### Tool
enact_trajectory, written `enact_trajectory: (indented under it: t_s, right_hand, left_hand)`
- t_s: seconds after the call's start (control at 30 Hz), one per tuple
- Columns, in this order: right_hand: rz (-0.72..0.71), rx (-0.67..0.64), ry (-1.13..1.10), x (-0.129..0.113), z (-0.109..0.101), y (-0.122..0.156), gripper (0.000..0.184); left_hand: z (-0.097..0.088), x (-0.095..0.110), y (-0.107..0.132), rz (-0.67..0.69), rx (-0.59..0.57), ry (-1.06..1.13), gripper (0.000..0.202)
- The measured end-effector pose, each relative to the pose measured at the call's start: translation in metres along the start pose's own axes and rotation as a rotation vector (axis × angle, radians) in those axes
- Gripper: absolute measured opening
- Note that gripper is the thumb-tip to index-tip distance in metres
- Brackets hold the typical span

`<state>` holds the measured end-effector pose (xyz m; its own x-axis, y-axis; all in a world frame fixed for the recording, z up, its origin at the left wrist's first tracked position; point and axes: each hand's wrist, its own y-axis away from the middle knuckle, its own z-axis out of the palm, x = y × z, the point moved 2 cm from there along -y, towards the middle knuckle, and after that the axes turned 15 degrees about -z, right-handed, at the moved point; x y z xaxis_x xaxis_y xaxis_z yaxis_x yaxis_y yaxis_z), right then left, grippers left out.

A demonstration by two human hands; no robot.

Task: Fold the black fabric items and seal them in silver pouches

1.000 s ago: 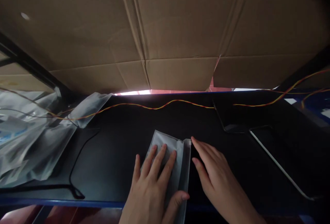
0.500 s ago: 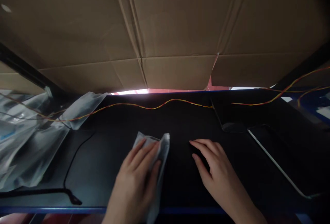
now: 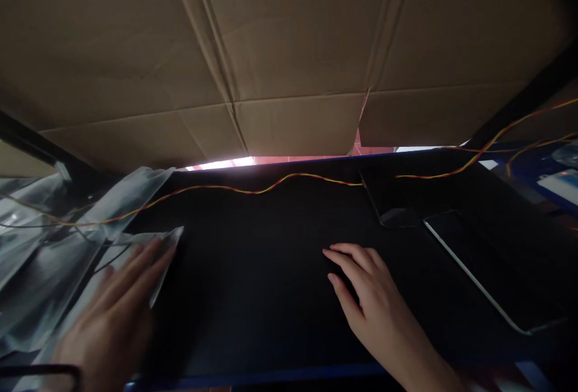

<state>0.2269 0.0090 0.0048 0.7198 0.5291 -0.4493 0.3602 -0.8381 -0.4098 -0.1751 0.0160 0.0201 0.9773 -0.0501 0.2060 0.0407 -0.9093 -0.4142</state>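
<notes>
My left hand (image 3: 120,311), blurred by motion, is over a clear plastic bag (image 3: 165,253) at the left of the black surface. Its fingers stretch across the top of the bag, and the thumb is hidden. The bag overlaps the right side of a pile of similar clear plastic bags (image 3: 43,283). My right hand (image 3: 363,286) rests palm down on the black surface (image 3: 253,283), right of the middle. Its fingers are slightly bent, the thumb is apart from them, and nothing is in it.
A dark flat device (image 3: 483,271) with a pale edge lies at the right, with a smaller dark one (image 3: 391,202) behind it. A red-yellow twisted wire (image 3: 253,191) crosses the back. Cardboard (image 3: 293,49) walls the far side. A black strap or cord (image 3: 40,371) is at front left.
My left hand has moved left with the plastic bag, from the middle to the pile. My right hand has stayed in place. The view has shifted slightly.
</notes>
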Motion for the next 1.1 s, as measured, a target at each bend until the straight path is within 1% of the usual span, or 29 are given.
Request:
enact_trajectory:
  t_s: [0.03, 0.07, 0.1, 0.17, 0.23, 0.3, 0.33, 0.4, 0.47, 0.53, 0.67, 0.87, 1.1]
  right_hand:
    - [-0.001, -0.001, 0.010, -0.001, -0.001, 0.000, 0.036]
    - [-0.003, -0.002, 0.024, -0.003, -0.001, 0.000, 0.036]
    - [-0.008, 0.000, 0.042, -0.004, -0.002, 0.000, 0.036]
    - [-0.033, -0.004, 0.076, -0.008, -0.002, -0.001, 0.036]
    - [-0.072, -0.018, 0.117, -0.011, 0.001, -0.001, 0.039]
    - [-0.111, -0.043, 0.170, -0.011, 0.005, 0.000, 0.045]
    - [-0.124, -0.058, 0.198, -0.010, 0.007, 0.001, 0.049]
    - [-0.139, -0.087, 0.241, -0.008, 0.011, 0.003, 0.059]
    - [-0.133, -0.110, 0.256, -0.005, 0.015, 0.005, 0.065]
    - [-0.123, -0.126, 0.254, -0.004, 0.017, 0.007, 0.066]
    - [-0.110, -0.135, 0.266, -0.004, 0.019, 0.007, 0.067]
    - [-0.134, -0.123, 0.301, -0.005, 0.019, 0.007, 0.068]
    - [-0.159, -0.145, 0.322, -0.006, 0.017, 0.006, 0.066]
  left_hand:
    - [-0.001, 0.024, 0.010, 0.002, 0.042, 0.079, 0.052]
    - [0.000, 0.047, 0.019, -0.046, 0.022, 0.107, 0.048]
    - [0.001, 0.072, 0.026, -0.014, 0.027, 0.143, 0.044]
    - [0.006, 0.117, 0.033, 0.055, -0.029, 0.160, 0.042]
    - [0.013, 0.150, 0.028, 0.120, -0.046, 0.189, 0.042]
    - [0.024, 0.168, 0.016, 0.145, -0.073, 0.145, 0.045]
    - [0.030, 0.172, 0.010, 0.153, -0.085, 0.092, 0.048]
    - [0.044, 0.173, 0.004, 0.167, -0.096, -0.022, 0.059]
    - [0.054, 0.170, 0.004, 0.190, -0.095, -0.093, 0.065]
    - [0.060, 0.167, 0.008, 0.206, -0.091, -0.117, 0.067]
    - [0.061, 0.165, 0.012, 0.210, -0.094, -0.122, 0.068]
    - [0.062, 0.165, 0.011, 0.171, -0.137, -0.095, 0.070]
    - [0.062, 0.165, 0.011, 0.161, -0.148, -0.074, 0.070]
